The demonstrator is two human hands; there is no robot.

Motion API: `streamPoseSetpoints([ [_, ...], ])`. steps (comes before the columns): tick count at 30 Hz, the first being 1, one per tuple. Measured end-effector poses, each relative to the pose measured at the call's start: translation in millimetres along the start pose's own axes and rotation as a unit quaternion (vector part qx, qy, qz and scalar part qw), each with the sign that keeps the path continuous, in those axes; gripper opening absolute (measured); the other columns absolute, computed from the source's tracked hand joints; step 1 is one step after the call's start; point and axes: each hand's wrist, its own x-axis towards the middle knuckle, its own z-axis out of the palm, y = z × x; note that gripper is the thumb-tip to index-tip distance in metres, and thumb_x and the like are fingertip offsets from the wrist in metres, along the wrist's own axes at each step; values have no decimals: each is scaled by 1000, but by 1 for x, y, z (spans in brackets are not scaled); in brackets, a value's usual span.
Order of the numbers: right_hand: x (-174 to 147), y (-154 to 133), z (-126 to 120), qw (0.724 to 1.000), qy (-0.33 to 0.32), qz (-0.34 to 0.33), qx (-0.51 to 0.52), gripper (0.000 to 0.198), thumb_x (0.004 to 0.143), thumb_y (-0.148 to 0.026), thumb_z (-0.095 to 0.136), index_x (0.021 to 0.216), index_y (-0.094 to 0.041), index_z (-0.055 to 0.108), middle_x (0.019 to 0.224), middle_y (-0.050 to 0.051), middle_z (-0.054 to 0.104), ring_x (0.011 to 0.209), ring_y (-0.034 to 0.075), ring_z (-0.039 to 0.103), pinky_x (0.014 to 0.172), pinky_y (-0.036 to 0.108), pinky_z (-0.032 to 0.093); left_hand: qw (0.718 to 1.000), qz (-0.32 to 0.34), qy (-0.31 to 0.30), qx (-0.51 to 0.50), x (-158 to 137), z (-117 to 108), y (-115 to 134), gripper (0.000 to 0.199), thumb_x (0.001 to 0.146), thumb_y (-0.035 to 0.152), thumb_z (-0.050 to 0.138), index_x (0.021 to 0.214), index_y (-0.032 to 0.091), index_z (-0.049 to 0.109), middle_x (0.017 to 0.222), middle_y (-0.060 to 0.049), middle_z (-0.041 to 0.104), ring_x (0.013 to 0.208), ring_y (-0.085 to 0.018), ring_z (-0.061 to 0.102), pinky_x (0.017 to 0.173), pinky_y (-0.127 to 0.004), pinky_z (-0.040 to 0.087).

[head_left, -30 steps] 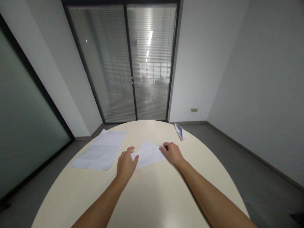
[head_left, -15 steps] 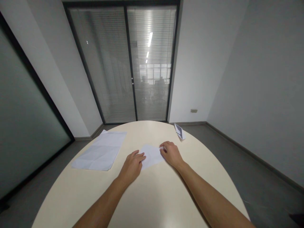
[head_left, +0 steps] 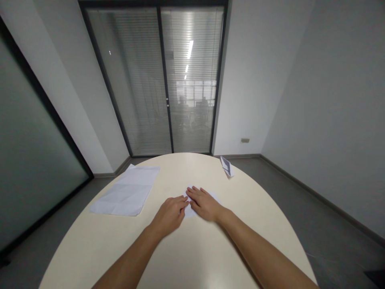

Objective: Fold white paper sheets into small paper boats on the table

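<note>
A small folded sheet of white paper (head_left: 190,212) lies on the round cream table, mostly covered by my hands. My left hand (head_left: 171,213) is at its left side, fingers partly curled and the thumb close beneath them, holding that edge. Flat across the paper lies my right hand (head_left: 205,204), fingers stretched toward the left and a little apart. Its fingertips are close to those of the left hand. A corner of the paper shows beyond the right hand's knuckles. The creases under the hands are hidden.
Larger white sheets (head_left: 126,192) lie at the table's left. A folded white paper piece (head_left: 227,166) stands near the far right edge. The round table (head_left: 180,249) curves away on both sides. Beyond it are a glass door (head_left: 192,120) with blinds and grey walls.
My right hand has moved left from the paper's right corner and flattened over its middle. The left hand has shifted slightly right, its thumb and fingers closer together. The paper is more covered.
</note>
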Motion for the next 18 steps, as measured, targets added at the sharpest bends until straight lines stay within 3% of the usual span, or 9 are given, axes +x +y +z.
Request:
streamPoseSetpoints([
  [5,-1,6,-6,998,-1,67,-23,61,101,-45,37,154,-15,35,161,13,29,150,31,22,121,54,18,1000,-2,2,15,-3,4,-3,38,88,8,51,118,21,71,130,-7,68,120,-22,63,103,-41,51],
  [9,-3,4,-7,987,59,134,-73,53,101,-35,37,148,-11,44,157,15,37,149,33,26,120,55,16,999,-27,-5,24,-5,2,0,35,91,12,51,117,23,71,130,-5,68,121,-22,63,103,-41,50],
  [11,-3,-1,-8,985,90,122,-80,50,101,-32,38,146,-12,47,157,15,39,148,30,27,121,52,18,999,-37,-5,29,-5,2,1,35,92,13,50,118,23,71,132,-5,67,122,-22,62,104,-42,49],
  [13,-3,-6,-8,991,94,71,-62,50,101,-34,38,147,-14,45,158,14,37,149,28,27,120,48,22,998,-48,-2,41,-4,1,1,36,92,14,49,120,23,70,133,-6,66,124,-23,61,105,-42,48],
  [16,-4,-13,-6,998,51,11,-31,54,102,-41,35,151,-17,41,158,13,37,148,28,28,119,48,27,996,-72,7,58,0,1,0,35,93,15,49,121,20,69,132,-8,67,125,-23,60,105,-41,48],
  [18,-3,-16,-4,999,20,19,-32,57,102,-44,35,152,-17,39,159,13,35,149,31,27,119,51,25,994,-85,11,61,1,2,-1,35,92,16,49,120,19,70,131,-9,67,124,-23,60,106,-40,47],
])
